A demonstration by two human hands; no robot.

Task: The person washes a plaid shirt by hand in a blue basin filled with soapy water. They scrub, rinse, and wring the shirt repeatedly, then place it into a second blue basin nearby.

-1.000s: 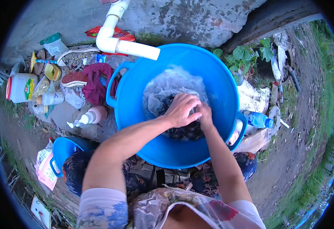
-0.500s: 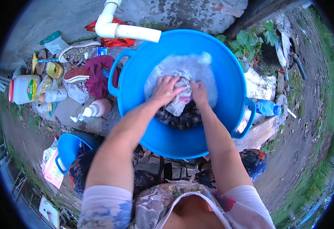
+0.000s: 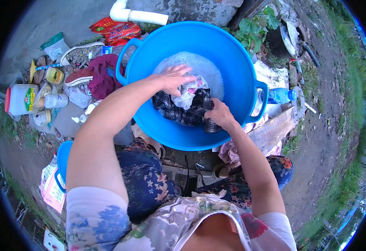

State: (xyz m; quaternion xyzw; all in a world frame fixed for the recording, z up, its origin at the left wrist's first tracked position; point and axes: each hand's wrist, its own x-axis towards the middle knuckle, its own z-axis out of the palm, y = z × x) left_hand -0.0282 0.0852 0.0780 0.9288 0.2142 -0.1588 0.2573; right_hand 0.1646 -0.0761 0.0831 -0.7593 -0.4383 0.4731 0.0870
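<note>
A big blue tub (image 3: 237, 54) with two side handles holds sudsy water (image 3: 210, 67). In it lie a dark plaid garment (image 3: 191, 116) and, on top, a bunched white cloth (image 3: 185, 99) with pink patches. My left hand (image 3: 174, 79) is over the suds at the white cloth's upper left, its fingers spread and holding nothing. At the plaid garment's right end my right hand (image 3: 220, 114) is closed on the fabric, its fingertips partly hidden. Both garments look wet and crumpled.
A white pipe (image 3: 139, 16) juts out above the tub's far left. Left of the tub are a pump bottle (image 3: 82, 117), a maroon cloth (image 3: 103, 76), shoes (image 3: 79, 77) and a white jug (image 3: 21, 99). A smaller blue bucket (image 3: 63, 161) stands lower left; a blue bottle (image 3: 281, 95) lies right.
My left hand has come off the white cloth and spread its fingers. My right hand has moved from the white cloth to the plaid garment, more of which now shows. The whole view has shifted.
</note>
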